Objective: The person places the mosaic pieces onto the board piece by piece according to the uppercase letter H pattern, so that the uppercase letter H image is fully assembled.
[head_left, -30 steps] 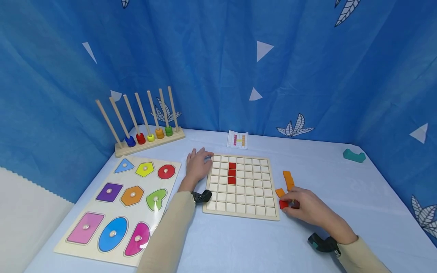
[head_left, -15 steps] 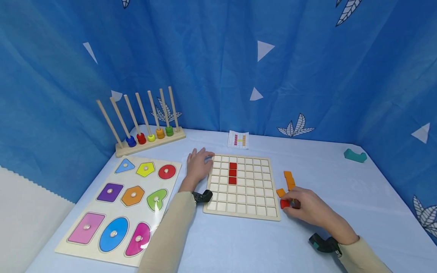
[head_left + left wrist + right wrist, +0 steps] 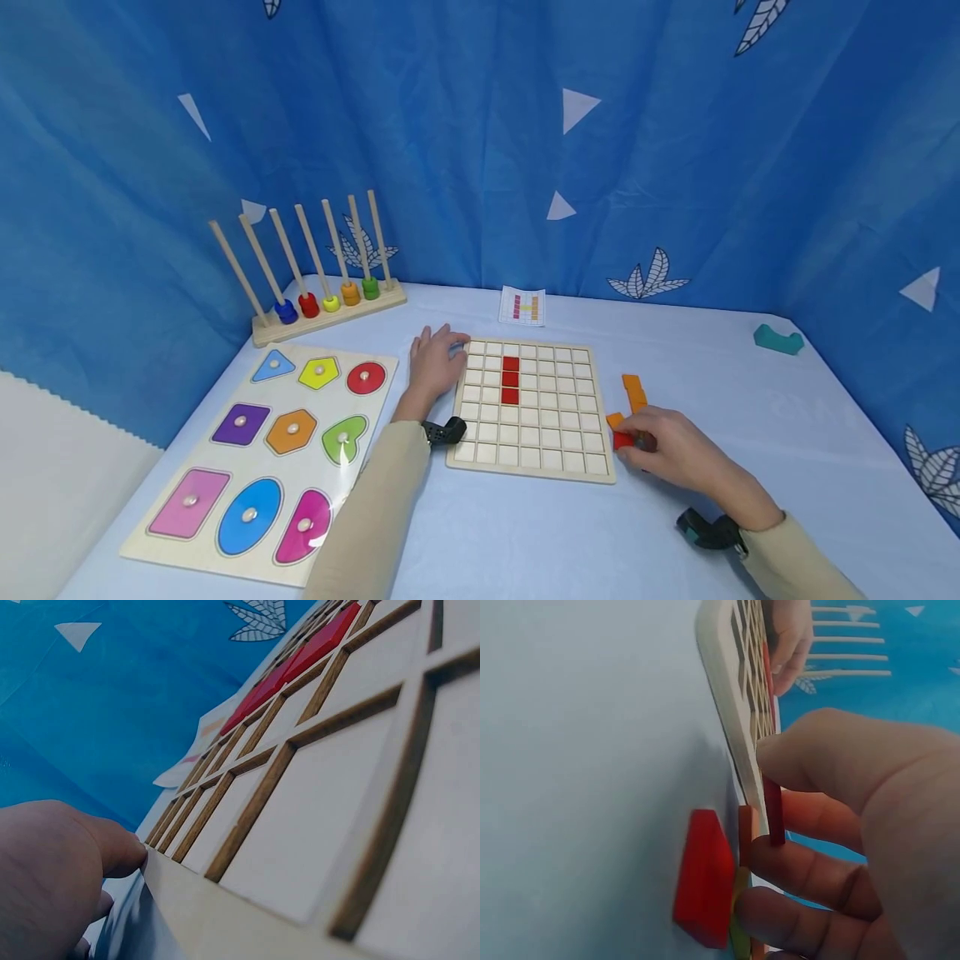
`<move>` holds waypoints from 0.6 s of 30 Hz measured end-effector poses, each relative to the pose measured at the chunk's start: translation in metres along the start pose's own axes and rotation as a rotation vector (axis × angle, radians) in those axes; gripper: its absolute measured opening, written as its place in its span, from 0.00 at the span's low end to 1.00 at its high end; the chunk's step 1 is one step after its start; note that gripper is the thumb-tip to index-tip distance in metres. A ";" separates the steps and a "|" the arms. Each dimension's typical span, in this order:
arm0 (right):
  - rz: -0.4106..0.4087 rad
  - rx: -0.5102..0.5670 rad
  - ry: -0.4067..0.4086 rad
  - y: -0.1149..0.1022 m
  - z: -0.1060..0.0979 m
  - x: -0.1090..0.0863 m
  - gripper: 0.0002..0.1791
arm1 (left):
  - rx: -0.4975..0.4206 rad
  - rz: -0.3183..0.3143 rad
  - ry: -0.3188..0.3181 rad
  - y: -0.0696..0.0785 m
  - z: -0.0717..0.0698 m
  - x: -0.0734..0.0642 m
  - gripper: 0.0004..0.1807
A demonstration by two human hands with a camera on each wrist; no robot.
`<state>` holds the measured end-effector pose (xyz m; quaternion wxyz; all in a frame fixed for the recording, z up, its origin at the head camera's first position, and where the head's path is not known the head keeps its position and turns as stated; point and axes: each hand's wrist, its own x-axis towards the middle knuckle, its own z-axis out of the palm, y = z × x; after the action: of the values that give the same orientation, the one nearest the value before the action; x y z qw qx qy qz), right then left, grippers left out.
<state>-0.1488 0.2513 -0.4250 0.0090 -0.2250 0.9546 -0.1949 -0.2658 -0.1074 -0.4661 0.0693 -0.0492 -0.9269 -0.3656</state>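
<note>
I've got a thin red square tile (image 3: pixel 773 814) pinched btw thumb & fingertips of my R hand (image 3: pixel 678 450). It's just off the R edge of the pale wooden grid board (image 3: pixel 551 436), nr the near R corner; can't tell if it's touching the cloth. Close by my R fingers, a 2nd red tile (image 3: pixel 705 881) rests on the cloth, w/ a yellow-green piece (image 3: pixel 740 915) partly hidden beside it.

Just past the pinched tile there's a lone orange tile (image 3: pixel 614 420), & farther back a short row of orange tiles (image 3: pixel 634 393), its near end by my R knuckles. On the board, 3 red tiles (image 3: pixel 510 379) fill the 3rd column from L, rows 2–4 from the far edge.

My L hand (image 3: pixel 435 362) lies w/ fingers spread, a fingertip touching the board's far L corner. Black wrist devices (image 3: pixel 708 532) on both arms, beige sleeves (image 3: pixel 375 517).

Behind the board, at the far edge of the white-clothed table (image 3: pixel 712 367), a small white printed card (image 3: pixel 522 307) shows pink, yellow & orange squares. Far L corner: wooden peg stand (image 3: pixel 322 322), 7 pegs, w/ blue, red, yellow, orange & green rings. Along the L edge: cream puzzle board (image 3: pixel 303 468) w/ 9 knobbed coloured shapes. Nr far R corner: teal curved block (image 3: pixel 777 341). Blue leaf-&-triangle curtain (image 3: pixel 480 167) behind.
</note>
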 end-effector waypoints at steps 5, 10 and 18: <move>-0.013 0.002 0.011 0.001 -0.001 0.006 0.16 | 0.000 -0.002 -0.002 0.000 0.000 0.000 0.20; -0.055 0.025 0.005 -0.002 0.000 0.016 0.15 | -0.001 -0.004 -0.011 -0.002 0.001 0.000 0.20; -0.128 0.000 0.021 -0.016 0.004 0.041 0.12 | 0.016 -0.016 -0.018 -0.003 0.002 0.002 0.20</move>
<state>-0.1786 0.2190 -0.4201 -0.0136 -0.2837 0.9383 -0.1973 -0.2686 -0.1086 -0.4690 0.0583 -0.0447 -0.9306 -0.3585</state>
